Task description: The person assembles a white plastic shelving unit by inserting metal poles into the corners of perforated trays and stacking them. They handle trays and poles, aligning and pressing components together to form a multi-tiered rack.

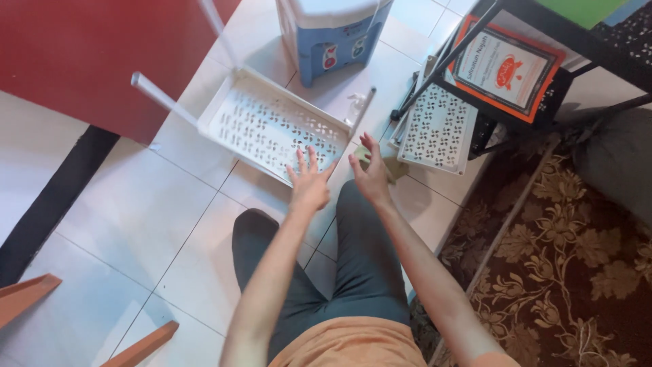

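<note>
My left hand (309, 182) reaches forward with fingers spread, its tips touching the near edge of a white perforated plastic shelf tray (272, 126) that lies on the tiled floor with thin white poles (163, 98) sticking out of its corners. My right hand (370, 170) is stretched out beside it, open, fingers apart, just right of the tray's near corner and holding nothing. A second white perforated tray (438, 129) lies to the right. My legs in dark trousers (353, 272) extend below both hands.
A blue and white water dispenser (333, 34) stands behind the tray. A black metal rack (543, 54) with an orange-framed printed sheet is at the upper right. A brown floral carpet (564, 272) covers the right side. A red surface (81, 47) fills the upper left.
</note>
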